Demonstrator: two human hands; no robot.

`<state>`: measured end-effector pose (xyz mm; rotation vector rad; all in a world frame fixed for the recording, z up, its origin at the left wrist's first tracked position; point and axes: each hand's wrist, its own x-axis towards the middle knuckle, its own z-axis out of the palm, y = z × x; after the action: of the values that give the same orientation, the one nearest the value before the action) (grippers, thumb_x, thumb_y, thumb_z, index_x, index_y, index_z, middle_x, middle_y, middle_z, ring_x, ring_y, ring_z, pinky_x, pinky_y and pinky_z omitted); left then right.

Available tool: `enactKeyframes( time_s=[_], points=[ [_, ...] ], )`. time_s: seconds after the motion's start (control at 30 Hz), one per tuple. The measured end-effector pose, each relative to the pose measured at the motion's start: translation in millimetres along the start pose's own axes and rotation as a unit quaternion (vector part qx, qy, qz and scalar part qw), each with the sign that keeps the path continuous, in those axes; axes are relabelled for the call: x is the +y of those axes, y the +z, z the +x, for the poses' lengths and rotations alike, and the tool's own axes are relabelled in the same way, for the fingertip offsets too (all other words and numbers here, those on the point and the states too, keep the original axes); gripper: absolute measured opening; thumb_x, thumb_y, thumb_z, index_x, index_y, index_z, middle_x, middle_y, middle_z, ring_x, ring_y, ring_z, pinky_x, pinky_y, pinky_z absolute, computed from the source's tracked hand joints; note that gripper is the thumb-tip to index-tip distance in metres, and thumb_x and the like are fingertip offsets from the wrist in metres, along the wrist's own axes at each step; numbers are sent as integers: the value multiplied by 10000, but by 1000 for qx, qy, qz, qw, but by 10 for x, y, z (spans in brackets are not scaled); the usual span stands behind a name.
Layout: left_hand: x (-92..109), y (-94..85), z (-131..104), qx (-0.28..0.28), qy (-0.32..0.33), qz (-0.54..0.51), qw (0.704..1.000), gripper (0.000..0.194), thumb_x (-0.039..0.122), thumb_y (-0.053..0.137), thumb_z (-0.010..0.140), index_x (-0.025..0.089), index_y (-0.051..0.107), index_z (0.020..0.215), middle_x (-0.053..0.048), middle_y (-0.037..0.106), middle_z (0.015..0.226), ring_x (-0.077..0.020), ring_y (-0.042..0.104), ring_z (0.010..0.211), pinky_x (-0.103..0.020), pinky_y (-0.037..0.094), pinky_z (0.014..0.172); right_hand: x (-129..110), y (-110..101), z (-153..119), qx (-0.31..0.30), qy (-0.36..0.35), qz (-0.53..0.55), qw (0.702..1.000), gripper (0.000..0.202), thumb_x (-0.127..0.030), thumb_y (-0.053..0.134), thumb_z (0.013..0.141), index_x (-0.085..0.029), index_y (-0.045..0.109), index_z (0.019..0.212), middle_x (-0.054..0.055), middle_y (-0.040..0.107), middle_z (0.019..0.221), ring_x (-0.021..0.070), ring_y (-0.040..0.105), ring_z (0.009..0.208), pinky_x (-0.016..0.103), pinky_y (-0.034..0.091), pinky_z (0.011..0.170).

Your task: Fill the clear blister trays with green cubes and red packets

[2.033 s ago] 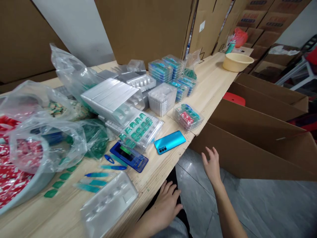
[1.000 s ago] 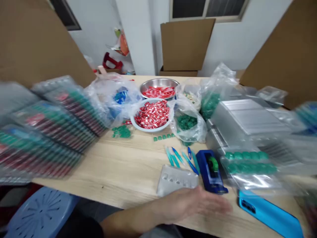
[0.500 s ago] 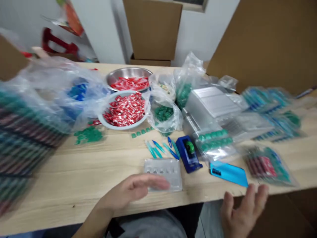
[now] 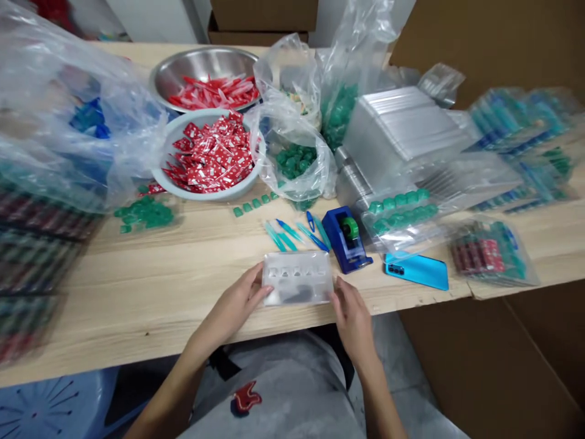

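A clear plastic blister tray (image 4: 299,283) with a row of moulded hollows lies near the table's front edge. My left hand (image 4: 242,296) grips its left side, thumb on top. At the opposite side, my right hand (image 4: 351,308) holds the right edge between thumb and fingers. Just behind the tray lie several slim teal and blue plastic pieces (image 4: 287,233). A blue tape dispenser (image 4: 345,241) with a green roll stands to their right. Further right lies a bright blue phone (image 4: 415,271).
Small red printed packets fill a pale bowl (image 4: 159,177); behind it is a steel bowl (image 4: 159,79) of red pieces. Green pieces sit in a plastic bag (image 4: 297,161). Clear trays (image 4: 406,125) are stacked at right. Blurred filled packs (image 4: 36,244) are piled at left.
Both hands have come down onto the blister tray. The right hand moved left from beyond the phone, and both now hold the tray's sides. The view has tilted downward.
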<state>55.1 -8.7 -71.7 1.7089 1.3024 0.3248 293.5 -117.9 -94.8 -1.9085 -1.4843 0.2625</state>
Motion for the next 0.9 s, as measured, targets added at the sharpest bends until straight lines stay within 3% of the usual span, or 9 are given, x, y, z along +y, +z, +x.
enactKeyframes(
  time_s=[0.13, 0.47, 0.57, 0.67, 0.77, 0.9],
  points=[
    [-22, 108, -3, 4, 9, 2, 1000, 577, 403, 516, 879, 204, 416, 1411, -126, 613, 1264, -206, 676, 928, -373, 555, 849, -88, 81, 6, -23, 17, 17, 999, 326, -290, 490, 963, -155, 643, 1218, 145, 733, 1048, 259, 720, 962, 397, 613, 817],
    [-19, 20, -49, -14, 63, 70, 995, 501, 447, 490, 900, 228, 493, 1350, -109, 638, 1208, -215, 698, 877, -356, 577, 796, -158, 71, -86, 7, 24, 49, 998, 348, -172, 439, 941, -187, 647, 1220, 126, 726, 1073, 239, 709, 1000, 394, 612, 862],
    [-49, 16, -9, -24, 90, 127, 988, 479, 421, 468, 919, 227, 482, 1357, -107, 643, 1238, -240, 694, 1002, -400, 557, 907, -143, 71, -91, 5, 29, 53, 998, 326, -200, 465, 949, -181, 644, 1221, 124, 727, 1083, 240, 712, 1000, 390, 619, 853],
    [-46, -35, 117, 8, 126, 199, 972, 464, 444, 462, 926, 210, 501, 1325, -113, 632, 1278, -279, 622, 1192, -446, 507, 1016, -140, 17, -81, 10, 25, 50, 998, 325, -217, 457, 967, -176, 628, 1240, 126, 717, 1130, 227, 702, 1047, 366, 607, 891],
    [81, -101, 238, 55, 150, 269, 950, 483, 462, 431, 944, 166, 505, 1318, -154, 608, 1309, -317, 592, 1229, -487, 479, 1047, -109, -38, -83, 13, 7, 43, 999, 323, -215, 433, 982, -193, 626, 1239, 108, 726, 1119, 207, 709, 1031, 332, 608, 876],
    [332, -127, 240, 25, 145, 325, 934, 468, 398, 424, 972, 126, 480, 1348, -185, 591, 1330, -321, 581, 1234, -492, 463, 1057, 11, -16, -145, 14, -34, 26, 999, 327, -232, 437, 987, -161, 618, 1250, 140, 741, 1080, 246, 722, 980, 386, 619, 822]
  ],
)
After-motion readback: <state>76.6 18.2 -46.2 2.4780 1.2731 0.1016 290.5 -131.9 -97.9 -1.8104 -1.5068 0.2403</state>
